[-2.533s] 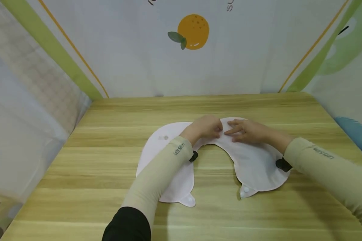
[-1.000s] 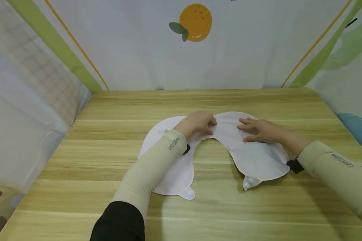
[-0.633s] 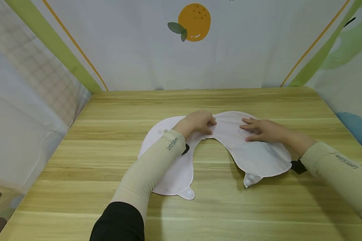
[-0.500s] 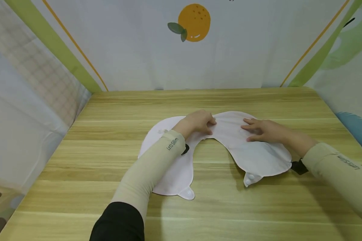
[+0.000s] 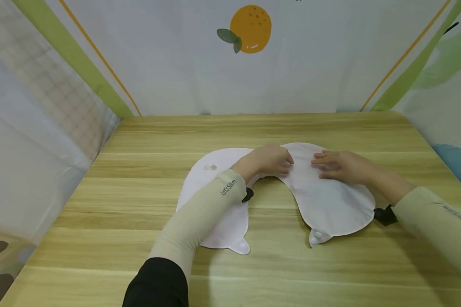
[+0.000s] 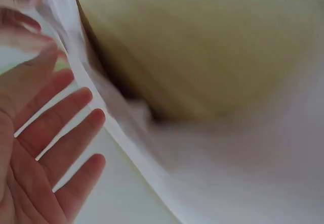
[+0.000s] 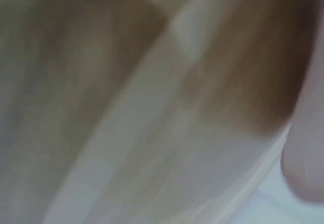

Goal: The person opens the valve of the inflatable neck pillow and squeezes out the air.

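Note:
A flat, pale pink, U-shaped neck pillow (image 5: 326,209) lies on the table, its opening towards me. A small clear valve (image 5: 210,167) sits on its left lobe. Each front end has a tab with a snap button, the left tab (image 5: 241,246) and the right tab (image 5: 317,236). My left hand (image 5: 270,160) is over the middle of the curve, fingertips down at the fabric; the left wrist view shows its fingers (image 6: 71,148) spread and fairly straight. My right hand (image 5: 349,167) rests on the right lobe, fingers extended. The right wrist view is badly blurred.
The wood-grain table (image 5: 111,204) spreads around the pillow on all sides. Behind it hangs a white curtain (image 5: 169,64) with a printed orange (image 5: 251,29). More printed fabric (image 5: 34,140) hangs along the left side. Both forearms wear beige sleeves (image 5: 203,217).
My left hand has moved right along the pillow's curve, uncovering the valve. My right hand has shifted slightly right over the right lobe, whose front edge now sits a little nearer me.

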`<state>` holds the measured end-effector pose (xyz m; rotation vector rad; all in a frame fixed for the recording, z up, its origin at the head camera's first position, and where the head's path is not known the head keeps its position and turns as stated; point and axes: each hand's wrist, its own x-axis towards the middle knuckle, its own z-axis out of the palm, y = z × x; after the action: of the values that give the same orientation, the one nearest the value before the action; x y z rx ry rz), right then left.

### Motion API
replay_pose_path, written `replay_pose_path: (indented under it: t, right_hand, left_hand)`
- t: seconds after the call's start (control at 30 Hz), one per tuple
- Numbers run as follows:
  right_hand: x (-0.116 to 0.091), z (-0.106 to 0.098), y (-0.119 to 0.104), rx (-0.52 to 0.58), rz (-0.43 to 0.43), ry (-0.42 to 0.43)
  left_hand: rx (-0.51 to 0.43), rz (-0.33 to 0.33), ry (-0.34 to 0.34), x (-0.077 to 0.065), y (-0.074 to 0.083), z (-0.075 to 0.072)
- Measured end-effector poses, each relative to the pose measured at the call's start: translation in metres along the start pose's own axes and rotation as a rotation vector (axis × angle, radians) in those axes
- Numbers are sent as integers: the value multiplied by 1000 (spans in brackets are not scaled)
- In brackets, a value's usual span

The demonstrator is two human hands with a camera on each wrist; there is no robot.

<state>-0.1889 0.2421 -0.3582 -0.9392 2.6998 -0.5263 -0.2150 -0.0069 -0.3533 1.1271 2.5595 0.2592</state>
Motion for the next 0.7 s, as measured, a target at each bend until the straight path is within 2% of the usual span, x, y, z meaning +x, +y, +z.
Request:
replay_pose_path:
  t: [0.03,0.13,0.2,0.3,0.4,0.53,0.7]
  right_hand:
    - [-1,0,-1,11,-7,5]
    - [-3,1,-3,25,-32,-2]
    - [-4,2,-3,8,-49,-8]
    - [-5,4,-3,-26,-71,0]
    - [-7,6,-2,-47,-75,5]
    - [-11,7,-1,-73,-92,15]
    - [-18,10,5,-105,-115,59]
  left_hand:
    - [-12,22,-5,3,5,1]
    - [30,60,-22,9,20,3]
    - [67,48,-38,12,27,4]
    - [107,-13,-51,12,33,4]
    - [113,-55,-59,11,35,5]
    - [136,-75,-57,8,32,7]
    - [147,-92,-20,1,26,9]
